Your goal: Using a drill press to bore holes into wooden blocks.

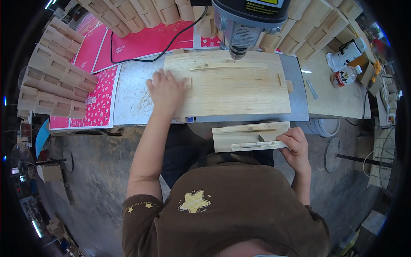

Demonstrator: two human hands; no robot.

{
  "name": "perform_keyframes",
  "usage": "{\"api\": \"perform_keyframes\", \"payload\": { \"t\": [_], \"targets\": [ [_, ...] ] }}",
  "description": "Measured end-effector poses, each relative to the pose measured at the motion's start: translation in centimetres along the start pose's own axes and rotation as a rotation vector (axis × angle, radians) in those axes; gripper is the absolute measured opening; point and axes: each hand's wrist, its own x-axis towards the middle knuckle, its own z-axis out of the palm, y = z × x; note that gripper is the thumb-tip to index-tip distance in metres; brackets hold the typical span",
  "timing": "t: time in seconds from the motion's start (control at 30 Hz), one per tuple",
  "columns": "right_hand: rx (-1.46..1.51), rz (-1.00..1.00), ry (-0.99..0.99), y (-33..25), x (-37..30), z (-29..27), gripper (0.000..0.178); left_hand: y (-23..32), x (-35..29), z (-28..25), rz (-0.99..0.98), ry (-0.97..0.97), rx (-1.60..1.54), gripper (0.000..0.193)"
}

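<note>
My right hand (296,147) grips the right end of a pale wooden piece (244,133), thumb and fingers pinched on its edge. The piece hangs just off the table's front edge, above my lap. It has a rectangular hollow along it and a raised strip on its near side. My left hand (165,91) lies over the left end of a wide flat wooden board (235,92), fingers spread and slightly blurred, beside a small wooden block (187,82). Above the board's far side hangs a drill press head (248,25), its chuck and thin bit (236,53) pointing down.
Stacked slotted wooden pieces (55,81) stand at the left, with more along the back. A black cable (160,55) crosses the pink printed sheet (102,94). Wood dust (139,96) is scattered near the board. At the right are a plastic bottle (346,77) and a white bucket (323,127).
</note>
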Motion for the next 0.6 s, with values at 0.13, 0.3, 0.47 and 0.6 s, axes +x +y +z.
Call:
{"api": "perform_keyframes", "payload": {
  "t": [0.13,0.3,0.47,0.6],
  "targets": [
    [0.017,-0.055,-0.003,-0.3,1.1,-0.3,0.036,0.5,0.5,-1.0,0.064,0.047,-0.326,0.049],
    [0.024,-0.092,0.021,-0.9,1.8,-0.5,0.037,1.2,-0.6,2.5,0.452,-0.013,-0.720,0.047],
    [0.043,-0.034,0.022,-0.6,1.0,-0.8,0.037,-4.5,-3.5,3.0,0.235,-0.013,-0.536,0.050],
    [-0.001,-0.077,0.011,-0.3,2.3,-0.6,0.037,-9.4,-6.2,2.6,-0.196,0.008,-0.143,0.052]
  ]
}}
